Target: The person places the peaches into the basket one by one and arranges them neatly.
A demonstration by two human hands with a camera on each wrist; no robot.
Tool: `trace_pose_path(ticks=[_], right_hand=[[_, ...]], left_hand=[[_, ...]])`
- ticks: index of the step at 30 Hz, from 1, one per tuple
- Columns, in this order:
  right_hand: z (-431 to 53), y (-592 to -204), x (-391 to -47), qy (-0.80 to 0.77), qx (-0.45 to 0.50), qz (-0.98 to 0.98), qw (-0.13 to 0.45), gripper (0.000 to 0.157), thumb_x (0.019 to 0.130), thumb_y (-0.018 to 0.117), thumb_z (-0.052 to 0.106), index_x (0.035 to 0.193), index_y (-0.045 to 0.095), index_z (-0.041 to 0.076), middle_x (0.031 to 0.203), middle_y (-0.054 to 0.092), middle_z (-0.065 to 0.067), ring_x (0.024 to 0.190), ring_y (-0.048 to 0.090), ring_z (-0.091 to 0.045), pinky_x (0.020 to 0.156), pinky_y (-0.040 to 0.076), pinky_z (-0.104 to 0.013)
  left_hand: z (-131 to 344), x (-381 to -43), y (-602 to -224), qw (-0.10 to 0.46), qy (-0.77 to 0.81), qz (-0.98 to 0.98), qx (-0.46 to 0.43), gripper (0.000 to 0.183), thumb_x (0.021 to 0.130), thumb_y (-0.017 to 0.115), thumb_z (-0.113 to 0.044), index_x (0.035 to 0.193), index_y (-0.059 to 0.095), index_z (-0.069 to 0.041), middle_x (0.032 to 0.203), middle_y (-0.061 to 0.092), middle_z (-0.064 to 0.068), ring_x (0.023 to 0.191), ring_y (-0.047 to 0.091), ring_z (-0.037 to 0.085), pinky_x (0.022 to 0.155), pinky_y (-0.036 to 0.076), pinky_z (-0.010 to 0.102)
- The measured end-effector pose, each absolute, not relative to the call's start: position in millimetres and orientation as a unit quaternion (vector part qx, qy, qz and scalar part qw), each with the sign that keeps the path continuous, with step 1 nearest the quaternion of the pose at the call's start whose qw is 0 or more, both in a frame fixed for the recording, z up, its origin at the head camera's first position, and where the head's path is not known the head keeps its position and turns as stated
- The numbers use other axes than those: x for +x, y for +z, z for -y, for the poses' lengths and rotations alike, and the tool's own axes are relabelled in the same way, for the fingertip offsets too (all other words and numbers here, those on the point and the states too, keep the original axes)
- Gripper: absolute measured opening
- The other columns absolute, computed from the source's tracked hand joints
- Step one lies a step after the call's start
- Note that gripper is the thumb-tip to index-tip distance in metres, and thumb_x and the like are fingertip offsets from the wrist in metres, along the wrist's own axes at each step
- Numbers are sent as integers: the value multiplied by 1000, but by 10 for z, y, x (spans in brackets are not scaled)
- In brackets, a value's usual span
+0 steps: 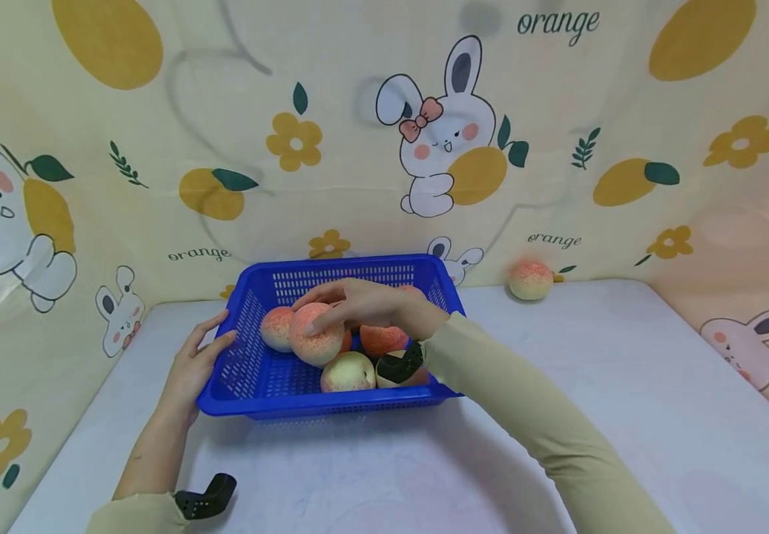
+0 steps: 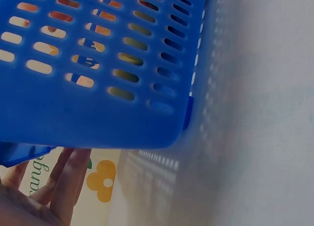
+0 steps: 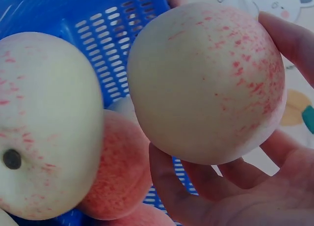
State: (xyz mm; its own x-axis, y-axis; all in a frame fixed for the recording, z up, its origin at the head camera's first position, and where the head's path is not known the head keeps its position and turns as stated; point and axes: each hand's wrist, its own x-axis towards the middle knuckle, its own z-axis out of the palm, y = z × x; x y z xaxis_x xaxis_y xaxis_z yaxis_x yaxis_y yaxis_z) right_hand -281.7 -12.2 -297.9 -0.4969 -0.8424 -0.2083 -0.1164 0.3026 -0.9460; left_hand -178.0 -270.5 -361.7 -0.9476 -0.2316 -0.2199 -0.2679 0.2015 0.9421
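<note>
My right hand [image 1: 377, 302] holds a pale peach with red speckles [image 1: 315, 348] over the blue plastic basket [image 1: 267, 404]. In the right wrist view, the thumb and fingers wrap opposite sides of this peach [image 3: 206, 88]. Several more peaches lie in the basket, among them a pinkish one [image 1: 276, 328] at the left and a yellowish one [image 1: 348, 372] near the front wall. My right wrist covers part of those on the right. At the basket's left rim, my left hand [image 1: 190, 363] grips the edge; the left wrist view shows its fingers [image 2: 68, 186] below the rim.
Another peach [image 1: 531, 280] stands on the white tabletop [image 1: 591, 371] at the back right, near the cloth backdrop [image 1: 344, 208] printed with rabbits and oranges. The backdrop rises behind the basket and along both sides. Black wrist bands [image 1: 207, 497] sit over the sleeves.
</note>
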Motion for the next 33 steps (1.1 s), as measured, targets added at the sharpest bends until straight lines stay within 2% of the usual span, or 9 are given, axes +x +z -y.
trace_pose_path(ticks=[2, 6, 8, 11, 13, 18, 23, 28, 33], right_hand=[[147, -2996, -2811, -470, -342, -727, 367, 45, 86, 70, 21, 129, 60, 17, 125, 56, -3, 99, 55, -15, 78, 50, -27], [200, -3033, -2805, -430, -359, -746, 360, 44, 85, 70, 26, 128, 62, 22, 129, 54, 1, 109, 52, -17, 84, 50, -29], [228, -3050, -2804, -402, -366, -761, 353, 43, 84, 72, 32, 126, 63, 28, 131, 54, 6, 116, 48, -17, 88, 50, -31], [273, -3063, -2801, -370, -375, -777, 345, 41, 81, 74, 38, 121, 64, 36, 130, 55, 12, 121, 45, -16, 92, 47, -32], [300, -3067, -2797, -355, -382, -780, 345, 42, 80, 74, 39, 121, 64, 37, 132, 54, 14, 123, 43, -14, 95, 44, -33], [358, -3090, -2804, -356, -407, -746, 389, 46, 86, 70, 26, 131, 60, 23, 138, 50, 8, 125, 42, -11, 100, 43, -31], [407, -3107, -2814, -348, -430, -711, 434, 46, 90, 65, 17, 135, 55, 16, 140, 49, 3, 125, 43, -11, 99, 44, -28], [460, -3113, -2803, -327, -437, -699, 463, 48, 92, 62, 16, 139, 51, 16, 152, 37, 2, 132, 37, -12, 102, 43, -31], [495, -3107, -2788, -299, -434, -709, 468, 48, 93, 62, 21, 140, 51, 23, 156, 29, 3, 139, 31, -14, 107, 39, -36]], left_hand=[[2706, -1782, -3616, 15, 612, -774, -162, 65, 96, 49, -49, 153, 22, -32, 159, 18, 17, 138, 32, 43, 108, 32, 58], [2709, -1781, -3613, 14, 615, -772, -161, 64, 96, 49, -48, 153, 22, -33, 158, 19, 17, 137, 33, 42, 108, 33, 57], [2710, -1779, -3611, 14, 617, -771, -160, 64, 96, 49, -48, 153, 23, -33, 158, 19, 17, 137, 33, 42, 108, 33, 57], [2708, -1775, -3609, 14, 617, -771, -158, 64, 97, 49, -48, 153, 22, -32, 159, 19, 17, 138, 33, 42, 108, 33, 57], [2706, -1773, -3609, 13, 616, -772, -158, 64, 97, 49, -47, 153, 22, -31, 159, 18, 17, 138, 32, 43, 108, 32, 58], [2701, -1772, -3608, 11, 616, -772, -158, 64, 97, 49, -47, 153, 23, -32, 158, 20, 17, 138, 33, 43, 107, 33, 57], [2706, -1777, -3615, 10, 616, -771, -160, 64, 96, 49, -49, 152, 23, -33, 157, 24, 18, 135, 37, 41, 106, 36, 55], [2713, -1783, -3621, 10, 613, -773, -160, 64, 96, 49, -49, 153, 23, -32, 156, 24, 19, 135, 37, 42, 104, 38, 55], [2710, -1780, -3621, 11, 614, -772, -160, 63, 97, 48, -48, 153, 23, -33, 156, 25, 20, 135, 37, 43, 103, 38, 54]])
